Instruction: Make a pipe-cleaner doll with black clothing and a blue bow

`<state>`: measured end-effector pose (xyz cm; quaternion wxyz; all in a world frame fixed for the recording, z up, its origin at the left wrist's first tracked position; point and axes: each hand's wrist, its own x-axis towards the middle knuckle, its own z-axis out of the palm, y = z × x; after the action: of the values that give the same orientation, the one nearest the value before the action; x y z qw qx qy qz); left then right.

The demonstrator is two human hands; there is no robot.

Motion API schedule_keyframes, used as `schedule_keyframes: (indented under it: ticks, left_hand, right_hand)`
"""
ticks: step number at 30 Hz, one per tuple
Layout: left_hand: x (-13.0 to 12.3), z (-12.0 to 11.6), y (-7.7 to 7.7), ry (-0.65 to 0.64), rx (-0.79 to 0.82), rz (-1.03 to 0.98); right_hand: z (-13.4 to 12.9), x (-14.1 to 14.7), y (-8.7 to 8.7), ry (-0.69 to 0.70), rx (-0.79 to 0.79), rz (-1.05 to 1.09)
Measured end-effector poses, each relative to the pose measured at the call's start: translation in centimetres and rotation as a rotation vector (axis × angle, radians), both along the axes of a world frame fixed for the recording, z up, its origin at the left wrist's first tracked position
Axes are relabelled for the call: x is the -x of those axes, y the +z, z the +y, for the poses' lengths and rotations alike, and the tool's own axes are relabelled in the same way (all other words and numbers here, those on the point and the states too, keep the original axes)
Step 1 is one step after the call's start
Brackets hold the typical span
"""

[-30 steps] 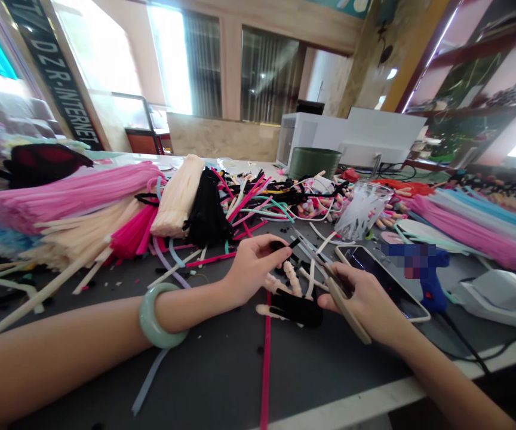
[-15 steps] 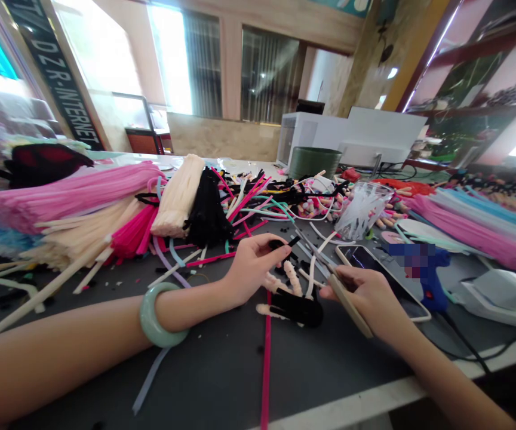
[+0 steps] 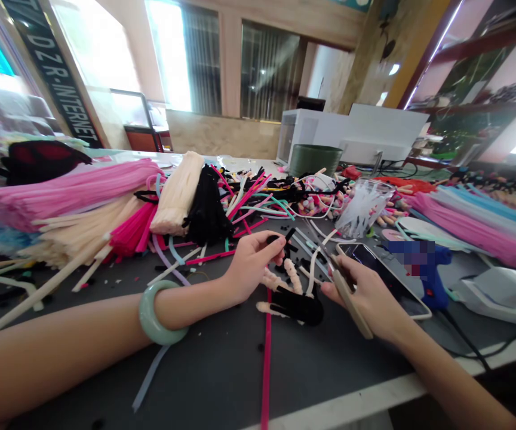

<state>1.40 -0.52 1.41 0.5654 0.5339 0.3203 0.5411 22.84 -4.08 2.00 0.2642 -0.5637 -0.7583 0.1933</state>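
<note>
The left hand (image 3: 255, 263) pinches a short, fuzzy black strip (image 3: 289, 237); the right hand (image 3: 365, 292) grips beige-handled scissors (image 3: 346, 292).

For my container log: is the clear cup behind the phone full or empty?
Full, or nearly so: whitish sticks crowd the clear cup, some reaching up to its rim.

The surface (image 3: 222, 370) was dark grey with a pale edge, and the bangle (image 3: 147, 313) was milky green. The bundles of stems were candy pink (image 3: 70, 194), cream (image 3: 177, 194), black (image 3: 208, 206) and hot magenta (image 3: 133, 230). A magenta strip (image 3: 266, 358) showed against the grey. The figure (image 3: 300, 304) mixed black and pale peach, the scissors' handle (image 3: 350, 301) was beige, the glue gun (image 3: 435, 280) deep blue, and the pot (image 3: 315, 160) plain dark green.
</note>
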Motion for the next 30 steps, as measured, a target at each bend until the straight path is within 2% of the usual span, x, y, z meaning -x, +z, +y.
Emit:
schedule_keyframes:
  ticks: [8,20,30]
  left_hand:
    - [-0.18,-0.29,0.28,0.011,-0.006,0.038]
    - [-0.07,-0.15,-0.02,-0.091,-0.059,0.063]
    - [-0.01,-0.17,0.08,-0.059,-0.079,0.056]
  right_hand:
    - [-0.22,0.45,0.39,0.052,0.044,-0.033]
    - [-0.46,0.73,0.76,0.070,0.067,-0.026]
    - [-0.49,0.61,0.72,0.053,0.025,-0.026]
